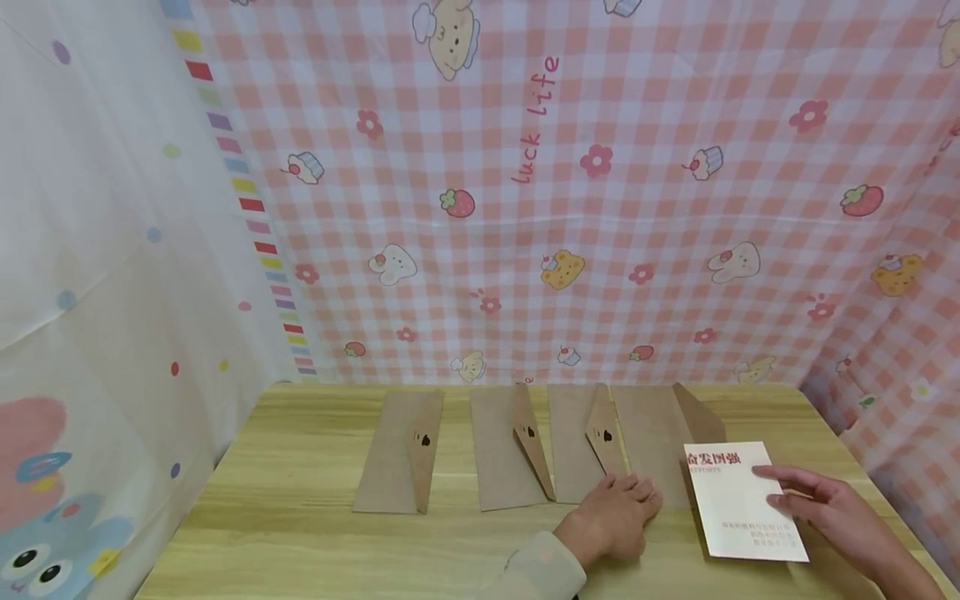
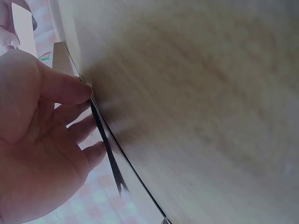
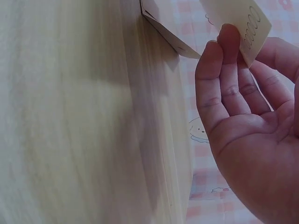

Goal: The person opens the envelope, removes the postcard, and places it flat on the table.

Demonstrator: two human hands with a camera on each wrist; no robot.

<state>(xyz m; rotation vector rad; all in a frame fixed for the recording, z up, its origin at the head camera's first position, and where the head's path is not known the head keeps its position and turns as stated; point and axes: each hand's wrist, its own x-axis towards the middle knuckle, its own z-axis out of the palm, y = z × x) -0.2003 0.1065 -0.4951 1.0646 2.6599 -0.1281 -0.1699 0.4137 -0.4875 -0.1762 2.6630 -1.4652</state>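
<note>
In the head view my right hand (image 1: 843, 518) pinches a white card (image 1: 738, 504) printed with red characters, thumb and fingers at its right edge. The right wrist view shows the back of this card (image 3: 254, 28) between the fingers. At the card's left lies a brown paper envelope (image 1: 651, 437), its flap (image 1: 699, 414) raised; the card covers part of its right side. My left hand (image 1: 611, 518) rests palm down at the lower edges of this envelope and the envelope (image 1: 573, 450) beside it. Its fingers are fairly straight, with the thumb hidden in the head view.
Two more brown envelopes, one (image 1: 506, 450) left of centre and another (image 1: 393, 454) farther left, lie in the row with small dark heart marks on their flaps. The wooden table (image 1: 292, 475) meets a pink checked cloth (image 1: 487, 167) at the back and a white cloth (image 1: 135, 250) at left.
</note>
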